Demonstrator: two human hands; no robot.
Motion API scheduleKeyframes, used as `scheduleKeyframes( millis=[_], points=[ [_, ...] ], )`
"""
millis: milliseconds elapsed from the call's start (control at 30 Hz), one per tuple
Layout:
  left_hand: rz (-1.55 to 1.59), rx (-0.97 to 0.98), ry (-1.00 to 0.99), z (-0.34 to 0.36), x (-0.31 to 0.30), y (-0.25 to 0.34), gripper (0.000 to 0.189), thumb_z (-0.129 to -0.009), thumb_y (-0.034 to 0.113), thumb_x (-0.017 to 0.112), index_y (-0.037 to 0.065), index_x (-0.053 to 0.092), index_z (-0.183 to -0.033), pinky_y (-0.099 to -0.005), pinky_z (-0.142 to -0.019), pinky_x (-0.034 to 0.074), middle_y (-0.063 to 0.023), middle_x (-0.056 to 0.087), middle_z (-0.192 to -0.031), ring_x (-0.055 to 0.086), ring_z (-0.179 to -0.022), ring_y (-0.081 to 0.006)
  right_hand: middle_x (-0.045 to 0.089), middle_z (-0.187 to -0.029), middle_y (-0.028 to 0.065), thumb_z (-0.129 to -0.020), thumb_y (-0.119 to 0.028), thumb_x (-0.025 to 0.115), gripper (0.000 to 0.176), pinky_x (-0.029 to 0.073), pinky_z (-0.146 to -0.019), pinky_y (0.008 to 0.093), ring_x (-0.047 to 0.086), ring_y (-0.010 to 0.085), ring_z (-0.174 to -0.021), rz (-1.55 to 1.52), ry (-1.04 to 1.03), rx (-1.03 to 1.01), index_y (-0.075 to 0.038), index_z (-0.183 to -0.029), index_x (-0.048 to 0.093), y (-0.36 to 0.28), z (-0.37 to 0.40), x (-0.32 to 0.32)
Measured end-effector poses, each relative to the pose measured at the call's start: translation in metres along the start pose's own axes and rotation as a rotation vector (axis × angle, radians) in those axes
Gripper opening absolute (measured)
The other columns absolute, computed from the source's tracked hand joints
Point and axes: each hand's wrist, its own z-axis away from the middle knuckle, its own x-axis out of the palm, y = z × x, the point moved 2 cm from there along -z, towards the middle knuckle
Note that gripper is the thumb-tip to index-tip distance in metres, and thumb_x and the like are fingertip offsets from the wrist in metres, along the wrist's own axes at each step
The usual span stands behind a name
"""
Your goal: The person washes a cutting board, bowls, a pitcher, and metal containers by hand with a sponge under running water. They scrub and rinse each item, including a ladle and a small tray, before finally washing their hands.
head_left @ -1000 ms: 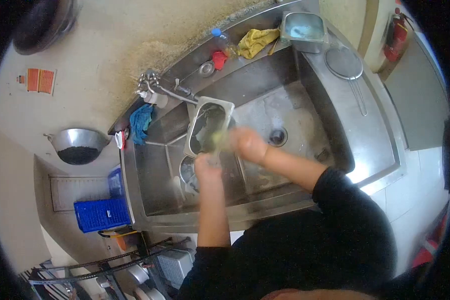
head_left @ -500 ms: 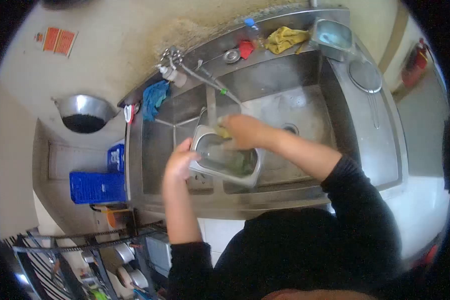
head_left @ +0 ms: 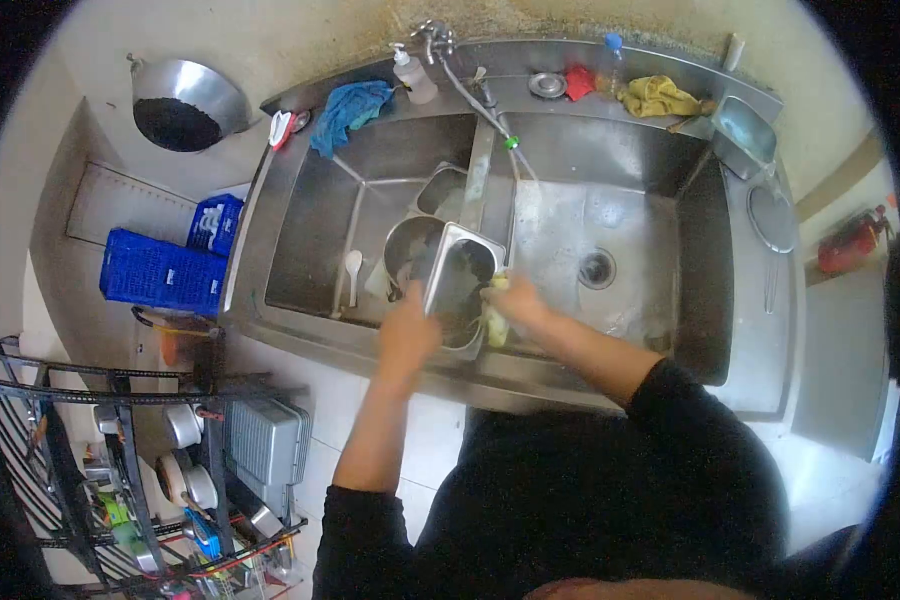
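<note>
A rectangular steel food pan (head_left: 498,250) is held tilted over the divider between the two sink basins. My left hand (head_left: 410,335) is closed on its left edge. A pale yellow-green scrubbing pad (head_left: 497,328) is in my right hand (head_left: 520,302), pressed against the pan's right outer side. In the left basin, behind the pan, are a round steel pot (head_left: 400,240), a smaller steel container (head_left: 440,185) and a white spoon (head_left: 353,270). Water runs from the hose (head_left: 460,85) with a green band into the right basin.
A blue cloth (head_left: 350,112), soap bottle (head_left: 415,80), yellow cloth (head_left: 655,97) and plastic bottle (head_left: 610,70) line the back ledge. At right are a steel container (head_left: 743,140) and a strainer (head_left: 772,220). Blue crates (head_left: 160,270) and a dish rack (head_left: 130,440) stand left.
The pan has turned more upright, and my right hand has moved from its inside to its right outer side with the pad. My head view has shifted, showing more of the left basin.
</note>
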Motion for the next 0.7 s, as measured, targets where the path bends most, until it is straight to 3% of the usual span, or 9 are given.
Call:
scheduleKeyframes(
  millis=[67, 100, 167, 300, 367, 467, 500, 567, 700],
  points=[
    [-0.028, -0.015, 0.034, 0.005, 0.005, -0.006, 0.044, -0.068, 0.011, 0.058, 0.010, 0.046, -0.110, -0.0439, -0.071, 0.044, -0.0196, 0.059, -0.084, 0.057, -0.081, -0.0385, 0.057, -0.092, 0.0221, -0.068, -0.022, 0.065, 0.036, 0.045, -0.075, 0.0393, 0.056, 0.0351, -0.084, 0.176, -0.325, 0.047, 0.000, -0.095, 0.054, 0.049, -0.034, 0.012],
    [-0.027, -0.016, 0.019, -0.001, 0.000, -0.009, 0.040, -0.068, 0.010, 0.055, 0.010, 0.047, -0.107, -0.0456, -0.071, 0.044, -0.0206, 0.059, -0.083, 0.056, -0.082, -0.0399, 0.057, -0.092, 0.0221, -0.068, -0.022, 0.065, 0.036, 0.045, -0.075, 0.0393, 0.056, 0.0351, -0.084, 0.180, -0.326, 0.050, 0.000, -0.095, 0.054, 0.027, -0.025, 0.001],
    [-0.018, -0.022, 0.001, -0.017, -0.010, -0.011, 0.037, -0.068, 0.008, 0.053, 0.010, 0.048, -0.105, -0.0473, -0.071, 0.043, -0.0216, 0.059, -0.082, 0.055, -0.082, -0.0414, 0.057, -0.092, 0.0211, -0.072, -0.022, 0.061, 0.028, 0.044, -0.077, 0.0415, 0.055, 0.0356, -0.087, 0.749, -0.339, -0.356, -0.002, -0.090, 0.055, -0.026, -0.002, -0.029],
    [-0.128, 0.171, -0.085, -0.046, -0.022, 0.004, 0.023, -0.067, 0.005, 0.052, 0.007, 0.053, -0.090, -0.0458, -0.072, 0.043, -0.0213, 0.059, -0.081, 0.056, -0.081, -0.0397, 0.057, -0.095, 0.0178, -0.078, -0.018, 0.052, 0.018, 0.042, -0.081, 0.0417, 0.053, 0.0343, -0.092, 0.758, -0.350, -0.689, -0.003, -0.088, 0.053, -0.071, 0.008, -0.009],
    [-0.225, 0.236, -0.190, -0.053, -0.029, 0.024, 0.018, -0.066, 0.002, 0.051, 0.005, 0.058, -0.083, -0.0441, -0.072, 0.044, -0.0204, 0.059, -0.081, 0.056, -0.082, -0.0383, 0.055, -0.104, 0.0144, -0.082, -0.013, 0.044, 0.019, 0.039, -0.086, 0.0394, 0.051, 0.0319, -0.101, 1.070, -0.695, -1.482, -0.004, -0.095, 0.054, -0.054, -0.010, 0.022],
    [-0.337, 0.247, -0.308, -0.063, -0.017, 0.043, 0.021, -0.065, 0.002, 0.052, 0.006, 0.060, -0.084, -0.0437, -0.072, 0.044, -0.0196, 0.060, -0.082, 0.056, -0.082, -0.0376, 0.054, -0.113, 0.0113, -0.082, -0.010, 0.044, 0.022, 0.038, -0.089, 0.0361, 0.050, 0.0294, -0.105, 1.564, -0.754, -1.354, -0.008, -0.100, 0.056, -0.087, -0.010, 0.020],
    [-0.351, 0.252, -0.323, -0.063, -0.012, 0.049, 0.021, -0.065, 0.002, 0.052, 0.006, 0.060, -0.084, -0.0437, -0.072, 0.044, -0.0196, 0.060, -0.082, 0.056, -0.082, -0.0376, 0.054, -0.112, 0.0117, -0.081, -0.011, 0.044, 0.022, 0.039, -0.088, 0.0363, 0.051, 0.0294, -0.104, 1.580, -0.744, -1.187, -0.008, -0.100, 0.057, -0.081, -0.022, 0.027],
    [-0.314, 0.272, -0.330, -0.061, -0.006, 0.058, 0.024, -0.065, 0.002, 0.052, 0.008, 0.061, -0.086, -0.0432, -0.072, 0.045, -0.0191, 0.060, -0.084, 0.056, -0.082, -0.0371, 0.055, -0.110, 0.0125, -0.080, -0.012, 0.045, 0.023, 0.040, -0.086, 0.0367, 0.052, 0.0295, -0.102, 1.373, -0.615, -0.941, -0.007, -0.098, 0.058, -0.053, -0.042, 0.045],
    [-0.258, 0.403, -0.234, -0.061, 0.001, 0.068, 0.023, -0.066, 0.001, 0.051, 0.007, 0.062, -0.085, -0.0431, -0.072, 0.044, -0.0183, 0.060, -0.083, 0.056, -0.081, -0.0361, 0.057, -0.106, 0.0142, -0.078, -0.013, 0.048, 0.023, 0.043, -0.083, 0.0374, 0.055, 0.0296, -0.097, 1.102, -0.480, -0.759, -0.006, -0.096, 0.060, -0.025, -0.056, 0.055]
  ],
)
